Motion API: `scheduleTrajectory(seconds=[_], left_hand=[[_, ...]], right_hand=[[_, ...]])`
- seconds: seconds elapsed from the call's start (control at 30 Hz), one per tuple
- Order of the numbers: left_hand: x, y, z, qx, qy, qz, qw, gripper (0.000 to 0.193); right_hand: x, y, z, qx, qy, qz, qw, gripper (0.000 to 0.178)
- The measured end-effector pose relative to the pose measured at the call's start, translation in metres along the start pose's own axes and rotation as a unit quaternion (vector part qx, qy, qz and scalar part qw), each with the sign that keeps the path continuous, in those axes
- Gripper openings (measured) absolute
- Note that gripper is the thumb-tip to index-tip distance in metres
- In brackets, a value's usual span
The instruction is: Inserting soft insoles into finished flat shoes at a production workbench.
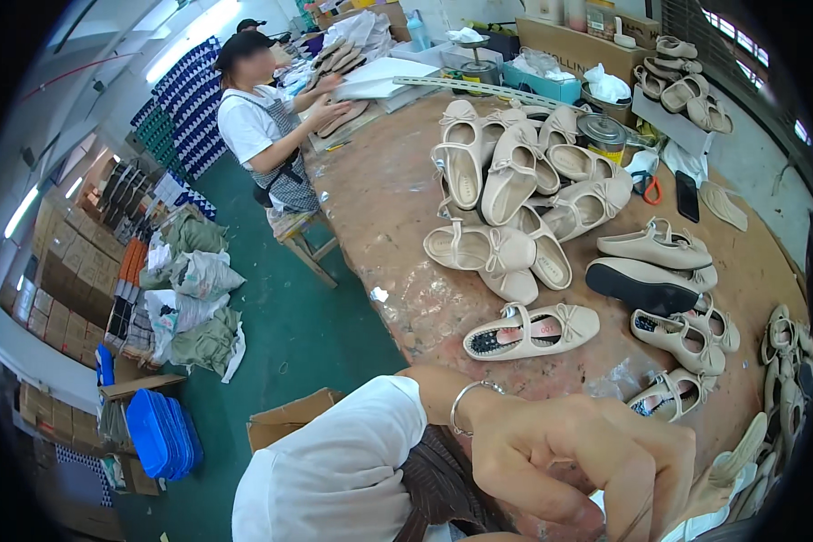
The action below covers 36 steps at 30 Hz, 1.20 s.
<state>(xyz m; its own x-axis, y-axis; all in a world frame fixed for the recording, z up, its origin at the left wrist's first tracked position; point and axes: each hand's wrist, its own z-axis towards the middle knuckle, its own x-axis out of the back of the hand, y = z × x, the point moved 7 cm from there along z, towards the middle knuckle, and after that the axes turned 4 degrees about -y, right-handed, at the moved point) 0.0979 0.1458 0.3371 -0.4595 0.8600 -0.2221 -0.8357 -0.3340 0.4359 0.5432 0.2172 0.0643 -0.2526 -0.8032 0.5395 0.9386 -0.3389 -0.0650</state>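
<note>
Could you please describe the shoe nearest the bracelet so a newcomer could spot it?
On the brown worktable, find the heap of cream shoes. Just below it in the picture lies one cream shoe, toe pointing right. Unlike the heap's beige insoles, its inside shows dark patterned lining and a pinkish patch.

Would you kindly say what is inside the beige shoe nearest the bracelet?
Inside the beige shoe, dark speckled lining shows toward the back and a pinkish patch forward; the toe's interior is hidden under the upper.
</note>
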Motion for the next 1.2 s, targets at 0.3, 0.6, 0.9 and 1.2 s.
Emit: scheduleTrajectory(seconds=[0.3, 0.6, 0.9, 1.2], left_hand=[[0.014, -0.008, -0.005, -0.042, -0.018, 0.022, 0.999, 0.023], [0.083, -0.095, -0.036, 0.127, 0.007, 0.336, 0.933, 0.012], [0.250, -0.232, -0.118, 0.341, 0.071, 0.759, 0.551, 0.077], [0.289, -0.227, -0.108, 0.299, 0.111, 0.757, 0.570, 0.057]], right_hand=[[0.008, 0.006, -0.012, -0.069, -0.099, 0.008, 0.993, 0.087], [-0.104, 0.084, -0.075, -0.151, -0.414, 0.044, 0.897, 0.040], [-0.118, 0.075, -0.100, -0.187, -0.437, 0.160, 0.865, 0.040], [-0.106, 0.073, -0.087, -0.238, -0.443, 0.263, 0.823, 0.041]])
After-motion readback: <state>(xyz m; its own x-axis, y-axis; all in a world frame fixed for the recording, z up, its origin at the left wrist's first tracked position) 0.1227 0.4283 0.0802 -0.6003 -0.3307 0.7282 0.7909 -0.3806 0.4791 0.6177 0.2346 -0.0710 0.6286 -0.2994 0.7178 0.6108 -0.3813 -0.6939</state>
